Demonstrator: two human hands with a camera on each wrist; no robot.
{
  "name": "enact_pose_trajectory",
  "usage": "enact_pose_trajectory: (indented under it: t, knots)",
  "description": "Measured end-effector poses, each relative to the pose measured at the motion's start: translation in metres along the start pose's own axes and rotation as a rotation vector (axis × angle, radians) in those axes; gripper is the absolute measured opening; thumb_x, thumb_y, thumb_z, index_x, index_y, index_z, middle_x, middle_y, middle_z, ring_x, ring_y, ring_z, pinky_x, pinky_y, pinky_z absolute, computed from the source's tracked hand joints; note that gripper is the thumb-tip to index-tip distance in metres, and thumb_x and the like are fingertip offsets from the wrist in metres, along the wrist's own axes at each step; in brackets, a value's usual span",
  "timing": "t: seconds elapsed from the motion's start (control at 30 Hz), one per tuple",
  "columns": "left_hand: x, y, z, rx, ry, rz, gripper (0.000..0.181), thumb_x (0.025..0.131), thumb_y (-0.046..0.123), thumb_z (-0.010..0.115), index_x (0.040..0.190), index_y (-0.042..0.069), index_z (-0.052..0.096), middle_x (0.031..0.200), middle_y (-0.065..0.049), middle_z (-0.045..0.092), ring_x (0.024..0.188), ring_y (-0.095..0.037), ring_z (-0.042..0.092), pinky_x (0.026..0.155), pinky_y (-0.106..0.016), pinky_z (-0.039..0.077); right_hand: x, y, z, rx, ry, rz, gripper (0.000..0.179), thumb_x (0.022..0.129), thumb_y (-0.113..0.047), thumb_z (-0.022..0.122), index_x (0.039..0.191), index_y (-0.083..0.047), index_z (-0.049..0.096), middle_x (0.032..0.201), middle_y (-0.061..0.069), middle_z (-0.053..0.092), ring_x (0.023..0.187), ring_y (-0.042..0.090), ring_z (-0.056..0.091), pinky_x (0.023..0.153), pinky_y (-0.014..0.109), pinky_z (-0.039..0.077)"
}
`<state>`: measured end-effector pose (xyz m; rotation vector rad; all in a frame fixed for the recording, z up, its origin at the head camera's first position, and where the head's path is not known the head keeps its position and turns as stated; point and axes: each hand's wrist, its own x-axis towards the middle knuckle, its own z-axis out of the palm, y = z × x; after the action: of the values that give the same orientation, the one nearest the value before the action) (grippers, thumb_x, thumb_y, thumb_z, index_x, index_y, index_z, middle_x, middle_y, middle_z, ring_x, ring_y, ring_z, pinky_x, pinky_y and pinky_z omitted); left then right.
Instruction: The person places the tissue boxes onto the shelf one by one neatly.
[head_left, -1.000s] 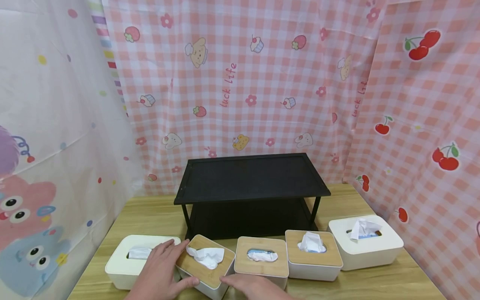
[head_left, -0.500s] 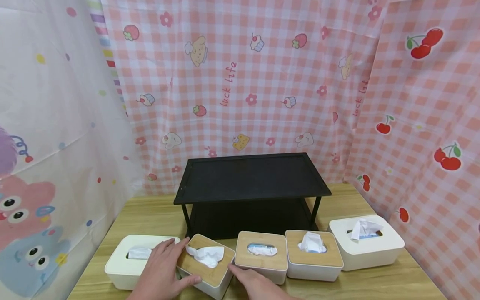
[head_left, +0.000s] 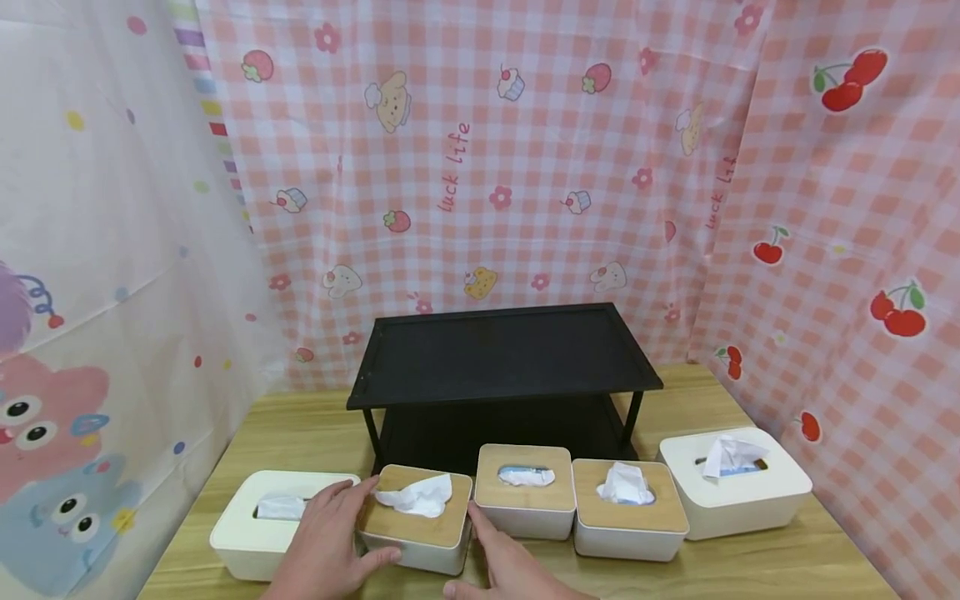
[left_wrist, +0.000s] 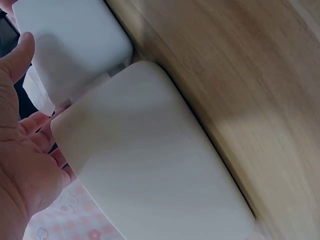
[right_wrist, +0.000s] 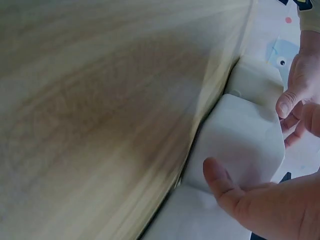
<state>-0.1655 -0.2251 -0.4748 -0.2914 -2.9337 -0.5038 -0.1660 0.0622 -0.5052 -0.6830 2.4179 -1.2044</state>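
A tissue box with a wooden lid (head_left: 408, 527) and a tissue sticking up stands between my hands. My left hand (head_left: 324, 542) has its fingers at the box's left edge and its thumb at the front wall. Along the right wall lie the fingertips of my right hand (head_left: 510, 567), its thumb held apart in front. Another wood-topped tissue box (head_left: 525, 498) sits just right of those fingertips, set slightly farther back. Left of my left hand is an all-white tissue box (head_left: 240, 510), partly covered by that hand. The right wrist view shows the middle box's pale wall (right_wrist: 245, 142).
A black two-tier rack (head_left: 495, 354) stands behind the row. Farther right are a third wood-lidded tissue box (head_left: 630, 518) and a second all-white one (head_left: 697, 493). Patterned curtains (head_left: 540, 167) enclose the wooden table (head_left: 300, 429) at the back and sides.
The box between my hands has turned from slanted to nearly square with the row. The wood-topped box to its right has slid back, and my right hand has moved slightly forward.
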Motion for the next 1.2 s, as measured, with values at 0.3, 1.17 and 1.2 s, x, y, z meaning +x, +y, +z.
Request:
enact_pose_trajectory:
  t: [0.3,1.17,1.2]
  knots:
    - [0.000,0.004,0.002,-0.056,0.005,-0.011,0.099,0.068,0.053,0.099,0.148,0.011,0.060,0.124,0.001,0.077,0.139,-0.038,0.056,0.117,-0.060,0.043,-0.001,0.001,0.004,0.004,0.022,0.002,0.108,0.098,-0.050,0.076,0.167,0.007,0.016,0.170,0.029,0.035,0.150,0.045,0.046,0.120,0.056,0.045]
    - [0.001,0.031,0.026,-0.449,-0.055,-0.139,0.092,0.086,0.042,0.091,0.157,0.003,0.047,0.145,-0.018,0.065,0.103,-0.021,0.069,0.083,-0.036,0.060,-0.004,0.006,0.003,0.177,0.135,0.112,0.117,0.097,-0.048,0.076,0.168,0.008,0.002,0.177,0.031,0.010,0.160,0.044,0.025,0.125,0.068,0.029]
    - [0.000,0.032,0.028,-0.462,-0.049,-0.157,0.092,0.086,0.042,0.090,0.157,0.003,0.046,0.145,-0.019,0.064,0.102,-0.021,0.070,0.081,-0.034,0.059,-0.003,0.007,0.002,0.182,0.137,0.106,0.115,0.098,-0.047,0.076,0.168,0.008,0.004,0.176,0.031,0.011,0.160,0.045,0.026,0.124,0.069,0.029]
